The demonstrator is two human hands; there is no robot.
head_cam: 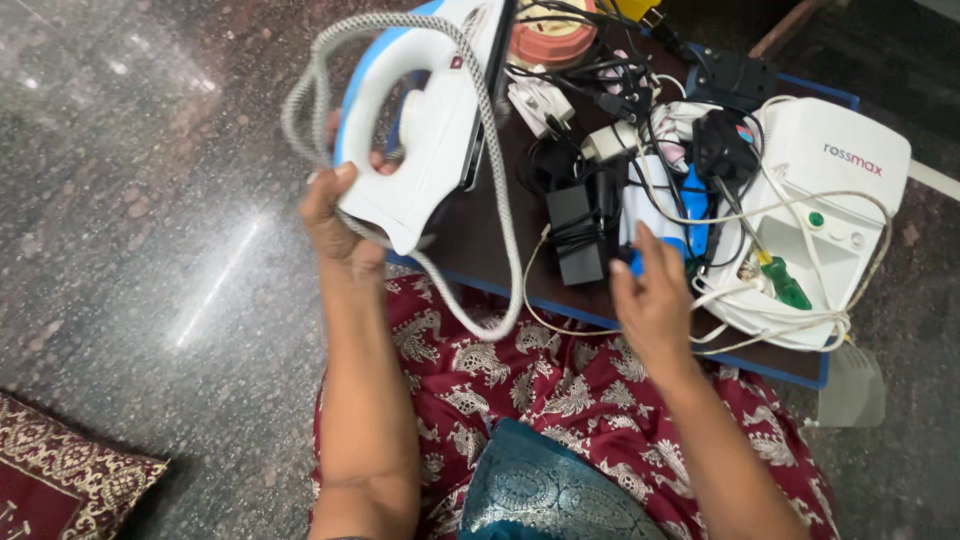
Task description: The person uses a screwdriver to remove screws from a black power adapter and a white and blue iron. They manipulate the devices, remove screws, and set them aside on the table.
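Left hand (335,225): grip clamped on the rear end of a white and blue clothes iron (425,110), thumb on its heel; iron held tilted, raised over the left edge of the tabletop (480,235).
Iron cord (500,200): braided grey-white, looped over the iron's handle and hanging in an arc down to the tabletop's front edge.
Right hand (650,300): fingers partly curled, tips touching a white and blue device (655,200) beside a black adapter (578,235); cannot tell whether the grip is closed on anything.
Tabletop contents: tangle of black and white cables and plugs at centre; white nebuliser unit (835,170) at right, a green-handled screwdriver (780,280) lying in its tray.
Lap: red patterned cloth (560,390) under both forearms.
Floor (150,200): dark speckled stone; red cushion (60,480) at lower left.
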